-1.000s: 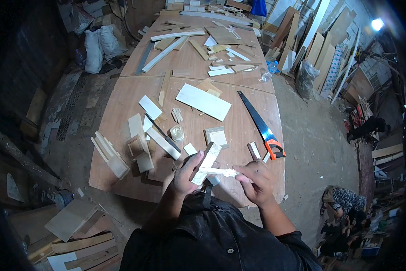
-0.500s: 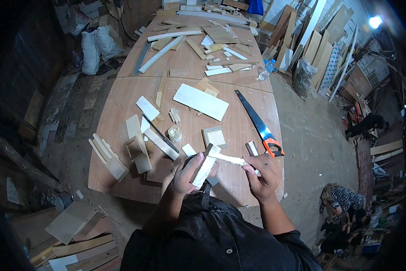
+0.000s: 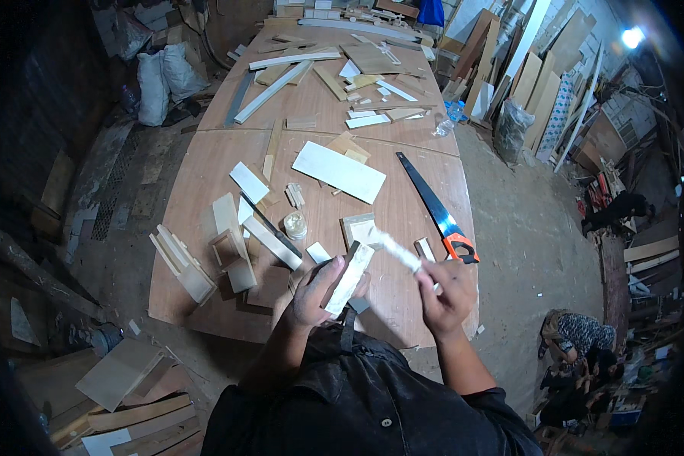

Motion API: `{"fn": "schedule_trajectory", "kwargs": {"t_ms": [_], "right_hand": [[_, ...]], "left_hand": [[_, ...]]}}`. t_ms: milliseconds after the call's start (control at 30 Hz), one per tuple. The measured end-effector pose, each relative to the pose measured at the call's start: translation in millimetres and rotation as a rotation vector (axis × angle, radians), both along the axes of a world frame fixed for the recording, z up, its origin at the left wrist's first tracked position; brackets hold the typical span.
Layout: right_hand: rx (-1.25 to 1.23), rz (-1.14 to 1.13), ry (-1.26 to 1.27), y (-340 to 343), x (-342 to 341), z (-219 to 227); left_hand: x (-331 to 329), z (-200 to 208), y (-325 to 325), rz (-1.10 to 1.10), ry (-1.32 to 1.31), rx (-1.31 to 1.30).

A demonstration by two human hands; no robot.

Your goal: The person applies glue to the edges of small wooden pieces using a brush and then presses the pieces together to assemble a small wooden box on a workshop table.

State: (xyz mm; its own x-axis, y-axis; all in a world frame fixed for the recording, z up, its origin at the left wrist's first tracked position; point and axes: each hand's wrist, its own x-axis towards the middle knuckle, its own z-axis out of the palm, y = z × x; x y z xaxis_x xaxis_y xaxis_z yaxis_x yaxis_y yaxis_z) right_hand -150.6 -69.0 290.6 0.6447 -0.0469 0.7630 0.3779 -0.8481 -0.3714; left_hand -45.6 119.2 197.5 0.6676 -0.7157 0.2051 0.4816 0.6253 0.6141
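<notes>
The left hand (image 3: 315,294) gripped a white-faced block (image 3: 351,279), which looked light, stiff and best held by its sides. Beside it, the right hand (image 3: 447,295) pinched a thin white stick (image 3: 401,251) by one end.

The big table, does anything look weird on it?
A bit: wood scraps lie scattered at crooked angles over the table's far half. The saw looks oddly placed: its orange handle is near the right edge and might get bumped.
</notes>
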Motion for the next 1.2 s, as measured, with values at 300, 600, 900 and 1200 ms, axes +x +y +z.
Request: {"fn": "schedule_trajectory", "kwargs": {"t_ms": [300,600,900,1200], "right_hand": [[-0.064,0.13,-0.009,0.0,-2.8,7.2],[-0.083,0.346,0.019,7.3,-16.1,9.7],[-0.051,0.187,-0.096,-3.7,-12.7,4.6],[-0.058,-0.042,-0.078,-8.5,-12.7,5.2]], "left_hand": [[-4.3,20.5,-0.1,-0.065,0.003,-0.004],[1.4,33.0,-0.7,-0.101,-0.129,-0.086],[-7.1,32.3,4.2,-0.062,0.123,0.154],[-2.7,16.5,4.6,0.021,-0.093,0.19]]}}
